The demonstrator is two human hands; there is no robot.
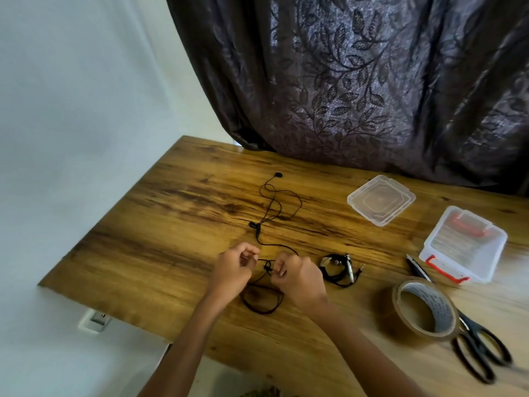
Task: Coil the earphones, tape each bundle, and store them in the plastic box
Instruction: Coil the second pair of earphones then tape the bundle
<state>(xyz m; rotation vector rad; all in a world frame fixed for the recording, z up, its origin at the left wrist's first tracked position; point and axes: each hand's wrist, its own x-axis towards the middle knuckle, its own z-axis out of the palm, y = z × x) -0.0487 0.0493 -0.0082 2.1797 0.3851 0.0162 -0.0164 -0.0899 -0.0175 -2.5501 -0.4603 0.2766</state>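
Earphone cord [258,230] | small loops hang between the hands, loose length runs straight away toward the curtain [372,81] | left hand [233,272] and right hand [297,275] both pinch it | plastic box [446,266] lies far right, nearer right hand.

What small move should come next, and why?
Probably wind one more loop: the left hand and right hand pinch the thin black earphone cable, one loop lies below them, yet much cable, with both earbuds, lies uncoiled on the wooden table.
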